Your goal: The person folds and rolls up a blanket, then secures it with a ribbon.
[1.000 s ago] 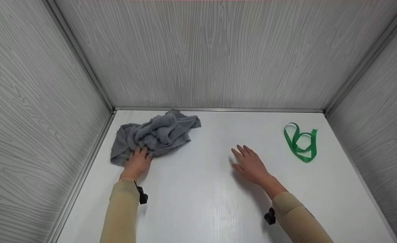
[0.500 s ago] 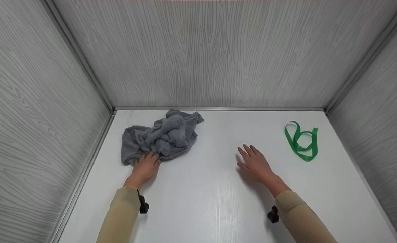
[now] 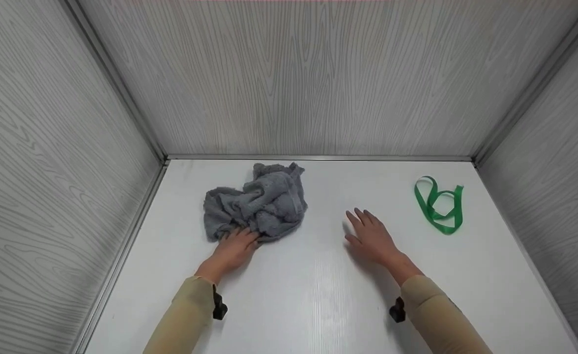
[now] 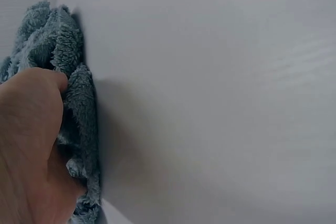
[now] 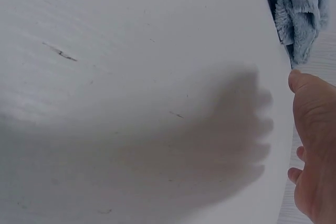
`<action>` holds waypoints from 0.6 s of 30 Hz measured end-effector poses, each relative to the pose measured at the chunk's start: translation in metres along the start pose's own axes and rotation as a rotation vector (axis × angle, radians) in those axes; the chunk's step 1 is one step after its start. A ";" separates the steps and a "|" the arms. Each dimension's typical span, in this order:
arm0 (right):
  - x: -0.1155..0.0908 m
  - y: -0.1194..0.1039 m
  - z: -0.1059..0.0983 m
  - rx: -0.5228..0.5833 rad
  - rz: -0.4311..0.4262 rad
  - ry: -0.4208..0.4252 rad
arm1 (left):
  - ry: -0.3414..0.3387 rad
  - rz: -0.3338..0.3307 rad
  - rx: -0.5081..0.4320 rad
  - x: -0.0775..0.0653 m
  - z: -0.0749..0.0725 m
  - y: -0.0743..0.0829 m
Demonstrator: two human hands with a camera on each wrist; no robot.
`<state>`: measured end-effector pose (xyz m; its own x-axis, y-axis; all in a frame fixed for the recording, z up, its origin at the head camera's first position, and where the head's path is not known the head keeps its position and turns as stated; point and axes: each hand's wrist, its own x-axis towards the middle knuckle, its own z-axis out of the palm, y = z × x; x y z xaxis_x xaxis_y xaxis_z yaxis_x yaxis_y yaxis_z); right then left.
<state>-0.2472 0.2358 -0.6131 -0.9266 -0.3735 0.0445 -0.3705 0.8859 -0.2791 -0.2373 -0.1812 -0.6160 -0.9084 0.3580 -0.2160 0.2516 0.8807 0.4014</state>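
A crumpled grey towel lies on the white tabletop, left of the middle. My left hand grips its near edge, the fingertips sunk into the folds. In the left wrist view, the thumb and bent fingers of that hand press into the fluffy towel, which hides their tips. My right hand hovers over the table, palm down, with relaxed, spread fingers and nothing in it. Its shadow falls on the tabletop in the right wrist view, where part of the towel shows beyond the thumb.
A loosely looped green ribbon lies on the right side of the tabletop. Grey wood-grain panels stand behind the table and at both sides. Metal trim runs along the back edge.
My left hand has dragged the towel to the right, and the towel has bunched up more. The right hand shifted slightly right at first, then stayed still. The ribbon lies as before.
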 end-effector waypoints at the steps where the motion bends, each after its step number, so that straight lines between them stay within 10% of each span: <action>1: 0.000 0.000 0.000 0.002 -0.001 -0.003 | -0.004 0.016 0.010 0.001 0.002 0.003; 18: -0.001 -0.012 0.005 0.131 -0.075 -0.032 | -0.066 0.308 0.088 0.011 0.027 0.069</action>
<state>-0.2418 0.2242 -0.6148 -0.8933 -0.4477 0.0395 -0.4248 0.8126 -0.3991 -0.2210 -0.1083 -0.6143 -0.7625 0.6282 -0.1545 0.5416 0.7505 0.3787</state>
